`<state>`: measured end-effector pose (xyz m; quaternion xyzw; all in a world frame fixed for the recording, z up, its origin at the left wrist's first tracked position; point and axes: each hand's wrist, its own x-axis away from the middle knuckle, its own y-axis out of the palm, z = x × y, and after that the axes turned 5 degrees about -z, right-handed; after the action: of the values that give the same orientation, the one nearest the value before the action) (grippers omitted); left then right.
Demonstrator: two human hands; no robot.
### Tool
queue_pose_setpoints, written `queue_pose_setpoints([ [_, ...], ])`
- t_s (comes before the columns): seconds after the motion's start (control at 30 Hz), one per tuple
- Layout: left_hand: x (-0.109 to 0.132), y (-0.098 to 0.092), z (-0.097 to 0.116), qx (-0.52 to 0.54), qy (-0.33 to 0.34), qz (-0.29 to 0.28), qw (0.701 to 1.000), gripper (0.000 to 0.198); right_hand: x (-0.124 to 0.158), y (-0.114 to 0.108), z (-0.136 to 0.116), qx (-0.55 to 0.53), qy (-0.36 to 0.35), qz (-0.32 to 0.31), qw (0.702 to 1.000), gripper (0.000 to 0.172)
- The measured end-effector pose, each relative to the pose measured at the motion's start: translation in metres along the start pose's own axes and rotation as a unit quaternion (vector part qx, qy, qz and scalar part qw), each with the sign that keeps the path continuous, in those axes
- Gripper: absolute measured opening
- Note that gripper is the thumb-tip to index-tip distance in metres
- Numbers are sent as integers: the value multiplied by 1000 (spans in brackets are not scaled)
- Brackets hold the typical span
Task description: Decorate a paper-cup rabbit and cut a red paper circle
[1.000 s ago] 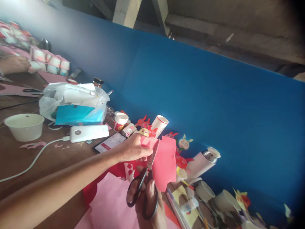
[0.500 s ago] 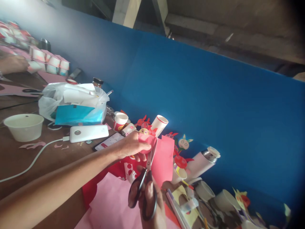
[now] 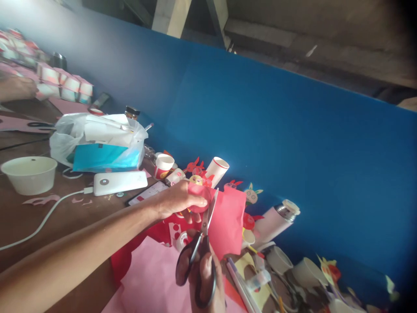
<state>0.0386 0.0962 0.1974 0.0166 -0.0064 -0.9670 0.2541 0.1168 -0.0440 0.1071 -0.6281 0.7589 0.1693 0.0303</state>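
A sheet of pinkish-red paper (image 3: 227, 221) is pinched at its left part by my left hand (image 3: 177, 201), thumb on top. My right hand (image 3: 206, 276) has its fingers in the black handles of a pair of scissors (image 3: 204, 228). The blades point up and lie at the paper beside my left fingertips, slightly apart. Below my hands lie a large light pink sheet (image 3: 156, 276) and red material (image 3: 122, 261). Behind the paper stands a white paper cup with a red rim (image 3: 217, 171).
A plastic bag (image 3: 67, 141), a white bowl (image 3: 29, 176), a power bank (image 3: 120, 182) and a phone (image 3: 148, 194) are at left. A flask (image 3: 275, 224) and cups (image 3: 308, 273) stand at right, before a blue partition (image 3: 276, 130). Another person's hand (image 3: 18, 88) is far left.
The right part of the red paper has swung further right, covering more of the items behind it. The scissor blades have opened a little and their tip has shifted right.
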Motion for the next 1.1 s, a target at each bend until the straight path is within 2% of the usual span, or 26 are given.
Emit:
queue_pose_setpoints([
  [0.2, 2, 3, 0, 20, 8, -7, 1000, 14, -1, 1, 2, 21, -22, 16, 999, 49],
  [0.43, 5, 6, 4, 14, 10, -9, 1000, 13, -2, 0, 1, 27, -24, 10, 999, 54],
  [1.1, 5, 3, 4, 26, 21, -39, 999, 13, 0, 6, -4, 58, -33, 38, 997, 54],
])
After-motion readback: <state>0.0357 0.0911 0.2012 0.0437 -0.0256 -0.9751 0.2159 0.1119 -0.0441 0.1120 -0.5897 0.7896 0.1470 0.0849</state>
